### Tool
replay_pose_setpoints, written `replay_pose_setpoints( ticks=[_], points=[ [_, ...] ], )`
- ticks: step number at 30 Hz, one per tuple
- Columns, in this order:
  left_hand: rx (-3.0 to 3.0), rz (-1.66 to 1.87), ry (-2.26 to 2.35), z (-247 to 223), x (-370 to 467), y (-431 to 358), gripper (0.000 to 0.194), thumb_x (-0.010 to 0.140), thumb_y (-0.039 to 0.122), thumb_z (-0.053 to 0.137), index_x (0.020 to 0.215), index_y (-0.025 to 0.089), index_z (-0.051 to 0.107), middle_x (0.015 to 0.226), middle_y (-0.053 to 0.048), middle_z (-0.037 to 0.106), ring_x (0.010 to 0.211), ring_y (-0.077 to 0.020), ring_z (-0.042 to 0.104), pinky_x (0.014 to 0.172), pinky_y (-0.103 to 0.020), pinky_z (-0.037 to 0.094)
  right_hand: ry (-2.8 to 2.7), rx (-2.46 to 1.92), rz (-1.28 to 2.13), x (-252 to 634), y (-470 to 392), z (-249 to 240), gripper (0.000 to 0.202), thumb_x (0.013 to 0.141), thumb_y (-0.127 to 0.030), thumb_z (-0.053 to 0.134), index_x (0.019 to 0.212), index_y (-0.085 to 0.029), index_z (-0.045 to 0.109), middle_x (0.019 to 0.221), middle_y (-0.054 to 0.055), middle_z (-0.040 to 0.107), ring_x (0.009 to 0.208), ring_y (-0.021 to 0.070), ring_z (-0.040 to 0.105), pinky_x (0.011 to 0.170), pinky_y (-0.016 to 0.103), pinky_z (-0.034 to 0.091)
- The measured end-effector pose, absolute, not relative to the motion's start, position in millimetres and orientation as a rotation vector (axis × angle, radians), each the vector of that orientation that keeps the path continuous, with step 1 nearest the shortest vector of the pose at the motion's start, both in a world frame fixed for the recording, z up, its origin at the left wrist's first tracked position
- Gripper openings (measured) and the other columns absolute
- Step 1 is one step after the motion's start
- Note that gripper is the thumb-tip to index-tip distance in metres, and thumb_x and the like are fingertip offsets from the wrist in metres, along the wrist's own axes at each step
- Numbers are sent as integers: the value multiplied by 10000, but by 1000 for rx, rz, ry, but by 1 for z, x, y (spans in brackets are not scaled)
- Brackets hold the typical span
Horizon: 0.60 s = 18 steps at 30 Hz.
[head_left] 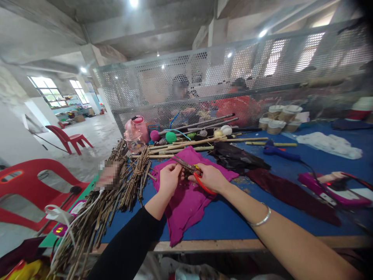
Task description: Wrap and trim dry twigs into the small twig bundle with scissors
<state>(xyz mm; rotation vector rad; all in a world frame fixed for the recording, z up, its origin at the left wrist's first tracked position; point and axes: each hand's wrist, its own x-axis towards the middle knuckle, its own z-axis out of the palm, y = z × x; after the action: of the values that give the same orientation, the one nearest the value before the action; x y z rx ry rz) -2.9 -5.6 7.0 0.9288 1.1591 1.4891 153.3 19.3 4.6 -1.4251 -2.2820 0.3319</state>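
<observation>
My right hand [208, 178] is closed around the scissors [201, 182], which have red-orange handles and dark blades pointing up and left. Close beside it, my left hand [170, 177] has its fingers pinched together near the blades. Whatever sits in that pinch is small and partly hidden by the fingers; some brown bits show between the hands. Under both hands a magenta cloth [186, 216] lies spread on the blue table [233, 221]. Left of the cloth rests a bundle of thin brown twigs [135, 181].
Dark cloth [236, 155] and a maroon cloth [294, 196] lie to the right, near a blue glue gun [281, 153] and its cord. Behind are sticks [221, 140], yarn balls [171, 137], a pink jug [136, 134] and paper cups [275, 126]. A perforated metal screen [134, 89] stands beyond, with people behind it.
</observation>
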Motion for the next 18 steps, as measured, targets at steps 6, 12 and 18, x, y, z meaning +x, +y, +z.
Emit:
replay_pose_setpoints(
  ticks=[6,12,18],
  points=[
    [971,1547,1183,8,-4,-4,196,635,301,612,690,114,598,601,8,554,471,-56,478,443,-168,405,-2268,-1419,416,152,20,8,427,695,-617,505,774,-202,569,715,26,625,596,131,542,498,204,288],
    [989,1580,1226,8,-6,-3,187,645,281,596,725,112,609,596,9,555,492,-64,482,466,-179,422,-2296,-1425,390,154,19,9,454,713,-620,480,877,-203,557,772,44,635,637,151,560,523,213,302],
    [1081,1587,1248,7,-6,-4,121,645,228,569,693,122,601,585,17,556,481,-63,473,454,-171,411,-2331,-1328,414,154,18,6,438,707,-557,535,970,-207,514,890,50,625,756,172,573,591,225,335]
  ],
)
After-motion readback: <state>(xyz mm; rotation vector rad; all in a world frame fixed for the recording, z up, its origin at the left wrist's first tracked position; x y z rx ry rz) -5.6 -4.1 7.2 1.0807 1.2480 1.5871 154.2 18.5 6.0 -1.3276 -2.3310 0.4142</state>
